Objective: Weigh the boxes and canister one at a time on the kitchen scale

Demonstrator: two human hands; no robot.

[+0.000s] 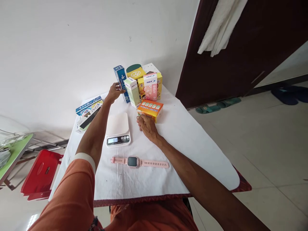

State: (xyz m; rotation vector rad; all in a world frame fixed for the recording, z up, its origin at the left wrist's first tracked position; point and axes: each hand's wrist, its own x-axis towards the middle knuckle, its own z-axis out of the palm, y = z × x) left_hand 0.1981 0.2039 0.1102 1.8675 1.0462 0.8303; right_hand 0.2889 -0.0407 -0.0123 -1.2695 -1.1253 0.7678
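My left hand (pixel 115 92) reaches far across the table and its fingers touch the side of an upright blue box (pixel 120 81). A pale green box (pixel 132 92) stands just right of it. My right hand (pixel 146 125) lies on the white cloth with its fingers against the near edge of a flat orange box (pixel 150 109). A white kitchen scale (pixel 118 129) with a lit display sits between my arms, its pan bare. A pink smartwatch (pixel 139 162) lies flat in front of it.
Behind the orange box stand a pink box (pixel 150 86), yellow boxes (pixel 136 74) and a white box (pixel 150 68). Flat boxes (pixel 88 112) are stacked at the table's left. A red stool (pixel 39 175) and a green table (pixel 14 154) are at left. Sandals (pixel 218 106) lie by the dark door.
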